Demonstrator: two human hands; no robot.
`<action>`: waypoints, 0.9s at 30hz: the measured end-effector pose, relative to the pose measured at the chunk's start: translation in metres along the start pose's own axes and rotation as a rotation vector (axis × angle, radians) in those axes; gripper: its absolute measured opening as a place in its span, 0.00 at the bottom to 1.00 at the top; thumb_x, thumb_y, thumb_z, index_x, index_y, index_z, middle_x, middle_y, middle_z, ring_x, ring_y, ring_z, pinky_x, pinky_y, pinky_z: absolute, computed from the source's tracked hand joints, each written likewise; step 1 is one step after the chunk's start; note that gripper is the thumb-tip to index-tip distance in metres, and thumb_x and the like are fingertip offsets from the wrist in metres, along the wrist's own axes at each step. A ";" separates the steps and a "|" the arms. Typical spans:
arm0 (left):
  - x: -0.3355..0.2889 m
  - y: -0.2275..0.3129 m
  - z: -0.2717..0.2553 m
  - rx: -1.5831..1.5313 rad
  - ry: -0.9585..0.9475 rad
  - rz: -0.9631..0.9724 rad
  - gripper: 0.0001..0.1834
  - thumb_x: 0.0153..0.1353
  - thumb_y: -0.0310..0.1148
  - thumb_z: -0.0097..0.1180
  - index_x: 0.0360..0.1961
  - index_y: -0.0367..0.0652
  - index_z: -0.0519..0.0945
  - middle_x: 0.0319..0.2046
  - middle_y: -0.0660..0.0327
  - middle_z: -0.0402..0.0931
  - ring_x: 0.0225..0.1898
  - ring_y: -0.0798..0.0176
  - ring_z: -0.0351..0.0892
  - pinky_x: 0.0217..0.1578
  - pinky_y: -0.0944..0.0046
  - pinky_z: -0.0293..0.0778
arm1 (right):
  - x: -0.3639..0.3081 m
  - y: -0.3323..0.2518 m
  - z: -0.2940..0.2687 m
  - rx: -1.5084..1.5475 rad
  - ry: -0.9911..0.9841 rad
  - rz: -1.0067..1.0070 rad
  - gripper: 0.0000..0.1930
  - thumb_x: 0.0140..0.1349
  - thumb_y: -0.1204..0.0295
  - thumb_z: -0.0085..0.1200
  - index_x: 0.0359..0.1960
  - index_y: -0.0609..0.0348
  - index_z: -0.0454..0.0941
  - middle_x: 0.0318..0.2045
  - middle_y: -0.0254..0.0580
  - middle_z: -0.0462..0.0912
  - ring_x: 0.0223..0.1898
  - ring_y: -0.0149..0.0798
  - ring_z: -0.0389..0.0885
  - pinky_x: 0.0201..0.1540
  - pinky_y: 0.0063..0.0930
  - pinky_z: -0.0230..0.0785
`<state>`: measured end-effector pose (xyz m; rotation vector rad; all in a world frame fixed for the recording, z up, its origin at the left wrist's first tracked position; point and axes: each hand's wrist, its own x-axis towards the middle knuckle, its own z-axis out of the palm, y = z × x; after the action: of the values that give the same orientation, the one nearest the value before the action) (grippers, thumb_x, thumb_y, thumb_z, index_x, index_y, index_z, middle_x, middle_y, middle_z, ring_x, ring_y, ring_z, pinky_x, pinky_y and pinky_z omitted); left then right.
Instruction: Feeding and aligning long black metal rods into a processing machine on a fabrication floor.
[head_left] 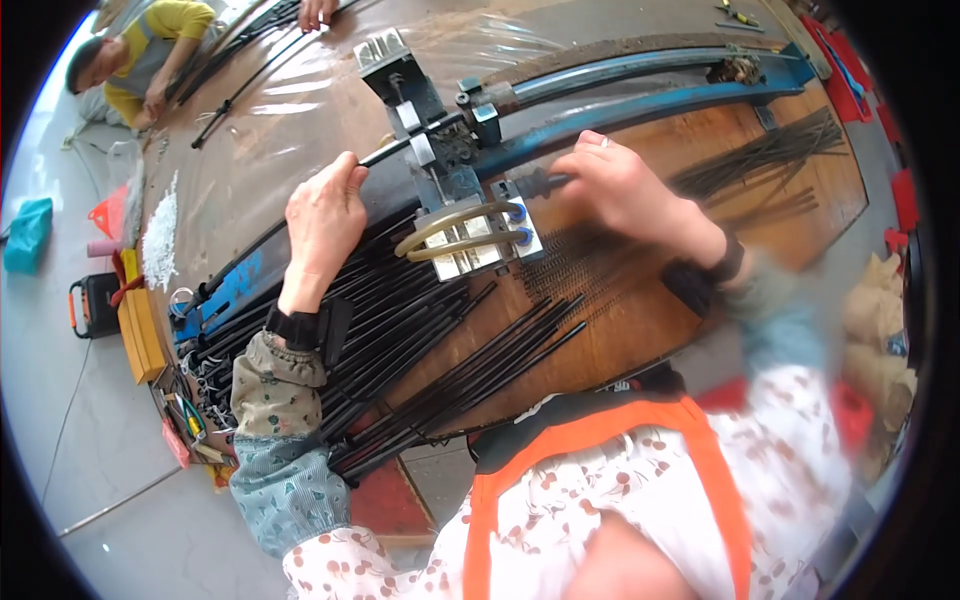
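My left hand (325, 215) is closed on a thin black rod (386, 153), which runs to the right into a clamping fixture (463, 186) of dark and silvery metal blocks. On the fixture's near side, two yellowish hoses (468, 213) loop out from blue fittings. My right hand (622, 185) has its fingers curled round a black handle (545, 184) beside those fittings. That hand is slightly blurred, and its fingertips partly hide the handle. A long blue rail (640, 105) with a metal tube extends right from the fixture.
Bundles of black rods (400, 340) lie below the fixture, with thin dark wires (760, 160) at the right. A person in a yellow top (165, 40) works at the far left. White bits (160, 235) and a yellow box (142, 335) are along the left edge.
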<state>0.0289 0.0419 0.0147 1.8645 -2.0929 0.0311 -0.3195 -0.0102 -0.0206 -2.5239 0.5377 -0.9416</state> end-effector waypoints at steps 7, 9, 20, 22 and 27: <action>0.018 -0.007 0.009 0.165 0.207 0.352 0.08 0.69 0.34 0.53 0.33 0.44 0.71 0.26 0.56 0.77 0.29 0.48 0.79 0.27 0.51 0.72 | 0.003 0.002 -0.017 -0.033 -0.044 0.197 0.14 0.61 0.73 0.61 0.47 0.62 0.78 0.33 0.45 0.80 0.36 0.45 0.80 0.39 0.33 0.73; 0.020 -0.027 -0.002 0.341 0.290 0.420 0.06 0.68 0.35 0.54 0.34 0.47 0.73 0.27 0.61 0.77 0.30 0.54 0.80 0.28 0.55 0.73 | -0.020 -0.018 -0.020 -0.228 -0.057 0.126 0.14 0.54 0.67 0.68 0.38 0.59 0.79 0.30 0.43 0.78 0.31 0.46 0.78 0.35 0.37 0.72; -0.198 0.111 -0.004 -0.082 0.022 0.016 0.09 0.55 0.30 0.60 0.38 0.46 0.79 0.26 0.61 0.73 0.27 0.57 0.74 0.29 0.56 0.69 | -0.086 -0.093 0.051 -0.038 -0.105 -0.171 0.14 0.53 0.83 0.58 0.43 0.66 0.81 0.33 0.49 0.82 0.32 0.49 0.80 0.34 0.41 0.73; -0.214 0.144 0.002 -0.213 0.137 -0.144 0.13 0.55 0.28 0.60 0.43 0.45 0.80 0.25 0.60 0.72 0.26 0.55 0.75 0.28 0.54 0.72 | -0.072 -0.092 0.044 0.018 -0.118 -0.100 0.14 0.56 0.83 0.56 0.45 0.63 0.81 0.36 0.48 0.82 0.36 0.50 0.80 0.38 0.40 0.74; -0.172 0.148 -0.041 0.024 -0.083 -0.165 0.17 0.58 0.27 0.58 0.50 0.50 0.80 0.25 0.60 0.73 0.25 0.56 0.77 0.22 0.59 0.76 | -0.034 -0.069 -0.012 -0.036 -0.077 0.080 0.12 0.68 0.70 0.47 0.43 0.62 0.81 0.32 0.46 0.78 0.35 0.47 0.78 0.39 0.38 0.71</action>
<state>-0.0909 0.2381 0.0385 2.0797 -1.9915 -0.0626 -0.3365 0.0624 0.0031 -2.5385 0.6319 -0.8101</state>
